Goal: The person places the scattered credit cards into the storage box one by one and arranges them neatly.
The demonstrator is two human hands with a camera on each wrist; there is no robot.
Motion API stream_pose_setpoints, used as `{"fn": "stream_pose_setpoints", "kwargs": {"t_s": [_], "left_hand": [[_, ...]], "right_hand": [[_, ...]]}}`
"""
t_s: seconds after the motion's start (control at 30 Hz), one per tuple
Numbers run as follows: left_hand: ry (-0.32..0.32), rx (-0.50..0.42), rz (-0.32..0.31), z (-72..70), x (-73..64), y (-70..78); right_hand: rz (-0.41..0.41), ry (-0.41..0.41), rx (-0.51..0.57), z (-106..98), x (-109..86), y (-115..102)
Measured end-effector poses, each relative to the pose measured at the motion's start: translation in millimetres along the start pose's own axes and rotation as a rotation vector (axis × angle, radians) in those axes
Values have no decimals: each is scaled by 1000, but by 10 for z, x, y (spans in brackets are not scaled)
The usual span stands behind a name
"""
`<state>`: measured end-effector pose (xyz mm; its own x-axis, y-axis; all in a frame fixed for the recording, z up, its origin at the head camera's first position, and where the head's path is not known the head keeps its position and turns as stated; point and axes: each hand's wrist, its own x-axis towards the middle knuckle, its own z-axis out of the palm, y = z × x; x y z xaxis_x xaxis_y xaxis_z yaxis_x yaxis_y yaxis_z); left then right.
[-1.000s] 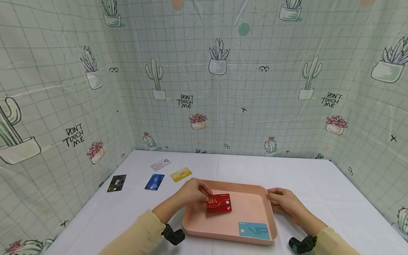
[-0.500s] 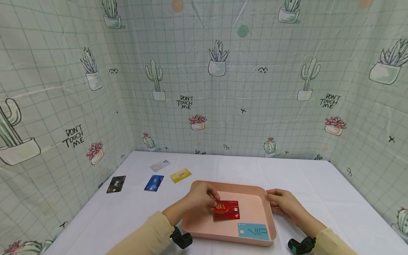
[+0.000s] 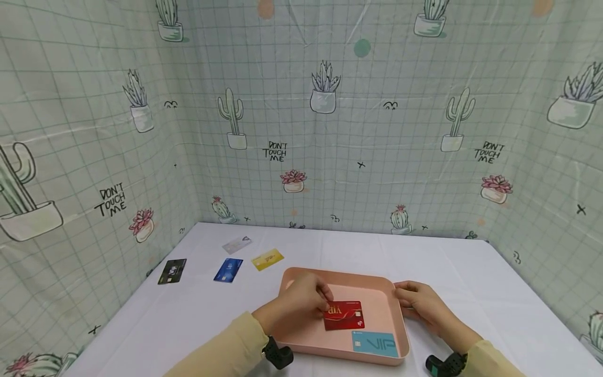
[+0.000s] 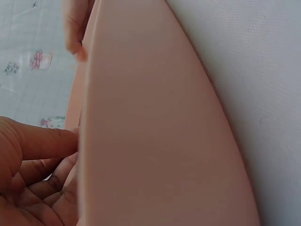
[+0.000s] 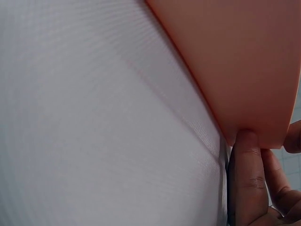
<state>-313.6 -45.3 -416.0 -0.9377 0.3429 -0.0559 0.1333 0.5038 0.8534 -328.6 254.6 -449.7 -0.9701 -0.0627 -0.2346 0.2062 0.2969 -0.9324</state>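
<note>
My left hand pinches the left edge of a red VIP card between thumb and fingers, low inside a shallow pink tray. A light-blue VIP card lies flat in the tray's near right corner, just in front of the red one. My right hand holds the tray's right rim near the far corner. One finger presses the outer wall in the right wrist view. In the left wrist view the tray wall hides the cards and covers part of the left fingers.
Left of the tray on the white tabletop lie a black card, a blue card, a yellow card and a pale silver card. Cactus-print curtains close off the back and sides.
My left hand has carried the red card rightward and toward me inside the tray, up close to the light-blue card. The right hand has stayed at the tray's rim.
</note>
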Motion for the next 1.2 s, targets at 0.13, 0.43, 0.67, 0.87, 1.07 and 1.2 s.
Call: {"fn": "stream_pose_setpoints", "kwargs": {"t_s": [0.13,0.43,0.67,0.87,1.07,1.2], "left_hand": [[15,18,-4,56,25,9],[0,33,16,188,97,60],[-3,47,25,279,129,85],[-3,48,35,338,164,109],[-17,58,50,391,192,133],[-18,80,53,424,201,142]], "right_hand": [[7,10,-2,4,2,9],[11,13,15,5,10,12],[3,13,10,16,23,24],[1,17,-3,19,12,30],[6,21,-12,23,3,25],[7,19,-15,25,4,15]]}}
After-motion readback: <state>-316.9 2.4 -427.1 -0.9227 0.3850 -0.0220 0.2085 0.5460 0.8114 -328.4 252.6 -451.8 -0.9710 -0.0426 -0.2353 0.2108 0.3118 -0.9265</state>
